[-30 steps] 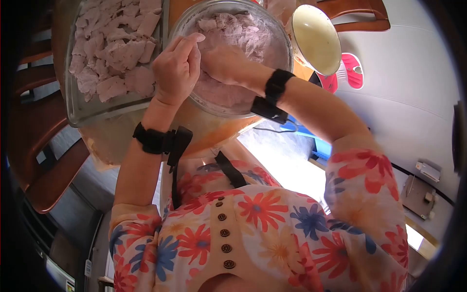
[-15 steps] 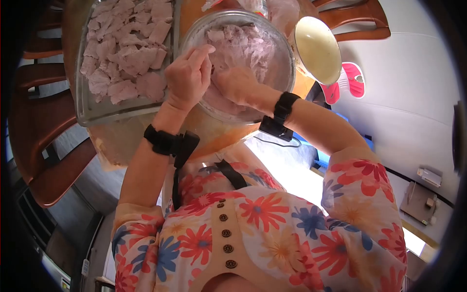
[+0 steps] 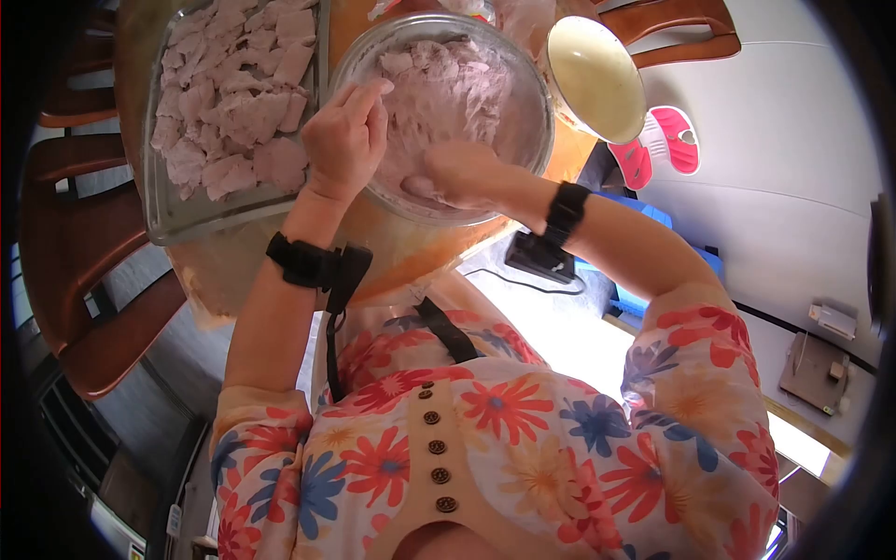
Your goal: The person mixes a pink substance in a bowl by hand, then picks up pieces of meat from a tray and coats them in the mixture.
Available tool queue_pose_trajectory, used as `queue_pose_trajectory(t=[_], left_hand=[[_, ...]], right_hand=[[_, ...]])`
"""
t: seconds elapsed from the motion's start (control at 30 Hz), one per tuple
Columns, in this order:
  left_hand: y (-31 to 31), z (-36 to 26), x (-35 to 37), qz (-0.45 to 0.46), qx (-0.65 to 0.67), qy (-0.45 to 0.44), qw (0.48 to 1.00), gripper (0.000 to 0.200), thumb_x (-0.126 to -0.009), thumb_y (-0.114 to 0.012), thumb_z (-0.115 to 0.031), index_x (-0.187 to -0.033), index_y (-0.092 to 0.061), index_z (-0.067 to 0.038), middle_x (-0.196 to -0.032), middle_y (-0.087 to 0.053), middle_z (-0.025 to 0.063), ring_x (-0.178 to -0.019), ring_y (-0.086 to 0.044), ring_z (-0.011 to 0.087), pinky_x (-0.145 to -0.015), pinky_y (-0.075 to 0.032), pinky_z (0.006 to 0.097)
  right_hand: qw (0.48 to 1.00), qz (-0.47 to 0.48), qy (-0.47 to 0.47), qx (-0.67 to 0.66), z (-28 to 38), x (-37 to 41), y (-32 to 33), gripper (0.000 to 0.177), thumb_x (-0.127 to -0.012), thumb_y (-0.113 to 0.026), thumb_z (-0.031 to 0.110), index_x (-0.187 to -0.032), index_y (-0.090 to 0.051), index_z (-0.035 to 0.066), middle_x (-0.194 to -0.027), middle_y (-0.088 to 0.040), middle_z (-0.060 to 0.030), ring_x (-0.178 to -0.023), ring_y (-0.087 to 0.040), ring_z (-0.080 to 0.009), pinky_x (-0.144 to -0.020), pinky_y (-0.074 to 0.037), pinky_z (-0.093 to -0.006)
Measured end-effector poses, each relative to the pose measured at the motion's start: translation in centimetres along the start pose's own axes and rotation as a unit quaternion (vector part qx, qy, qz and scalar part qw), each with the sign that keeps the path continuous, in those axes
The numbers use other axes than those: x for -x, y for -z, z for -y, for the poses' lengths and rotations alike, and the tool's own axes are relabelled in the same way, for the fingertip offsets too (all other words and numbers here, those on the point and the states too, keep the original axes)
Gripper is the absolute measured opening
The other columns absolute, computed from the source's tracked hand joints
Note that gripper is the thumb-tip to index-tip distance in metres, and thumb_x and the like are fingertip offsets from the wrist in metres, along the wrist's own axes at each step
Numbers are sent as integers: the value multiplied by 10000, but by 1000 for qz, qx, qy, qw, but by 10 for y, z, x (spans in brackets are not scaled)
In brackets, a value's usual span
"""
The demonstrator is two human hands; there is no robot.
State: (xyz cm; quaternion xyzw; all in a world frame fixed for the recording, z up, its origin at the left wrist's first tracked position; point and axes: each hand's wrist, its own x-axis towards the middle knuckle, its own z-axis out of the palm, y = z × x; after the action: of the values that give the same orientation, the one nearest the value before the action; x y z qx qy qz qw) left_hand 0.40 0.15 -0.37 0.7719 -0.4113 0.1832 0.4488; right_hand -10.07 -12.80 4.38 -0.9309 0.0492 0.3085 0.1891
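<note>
A large round bowl (image 3: 537,159) holds a mass of pale pink, flour-coated meat pieces (image 3: 448,93). My left hand (image 3: 347,140) is at the bowl's left rim, its fingers closed; what they hold, if anything, is too small to make out. My right hand (image 3: 457,175) reaches inside the bowl at the near side of the meat, fingers curled, their tips partly hidden, with a small pink lump beside them. To the left, a rectangular metal tray (image 3: 201,219) carries several rows of similar pink pieces (image 3: 233,103).
An empty cream-coloured basin (image 3: 597,79) stands right of the bowl. Wooden chairs (image 3: 70,233) line the left side, another (image 3: 681,28) is at the upper right. Pink-and-white slippers (image 3: 677,140) lie beyond. A cable hangs below my right wrist.
My right hand has moved slightly down and right inside the bowl, away from my left hand. The bowl, tray and basin appear shifted slightly left and up in view.
</note>
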Motion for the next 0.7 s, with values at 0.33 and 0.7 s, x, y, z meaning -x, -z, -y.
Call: queue_pose_trajectory(t=[0.33, 0.7], left_hand=[[-1, -1, -1, -14, 32, -2, 999, 221, -752, -577, -6, -927, -634, -128, -715, -581, 46, -594, -569, 245, -520, -457, 313], [1, -1, -2, -5, 15, -8, 1000, 201, -762, -576, -3, -920, -644, -108, -718, -577, 61, -606, -571, 257, -538, -462, 323]], right_hand=[[963, -81, 85, -244, -10, -36, 36, 324, -912, -456, 224, -796, -604, -40, -673, -640, -124, -501, -622, -225, -525, -502, -324], [964, -231, 128, -19, -31, -79, 30, 175, -775, -561, 132, -867, -638, 4, -907, -635, -197, -923, -594, -364, -791, -472, -404]])
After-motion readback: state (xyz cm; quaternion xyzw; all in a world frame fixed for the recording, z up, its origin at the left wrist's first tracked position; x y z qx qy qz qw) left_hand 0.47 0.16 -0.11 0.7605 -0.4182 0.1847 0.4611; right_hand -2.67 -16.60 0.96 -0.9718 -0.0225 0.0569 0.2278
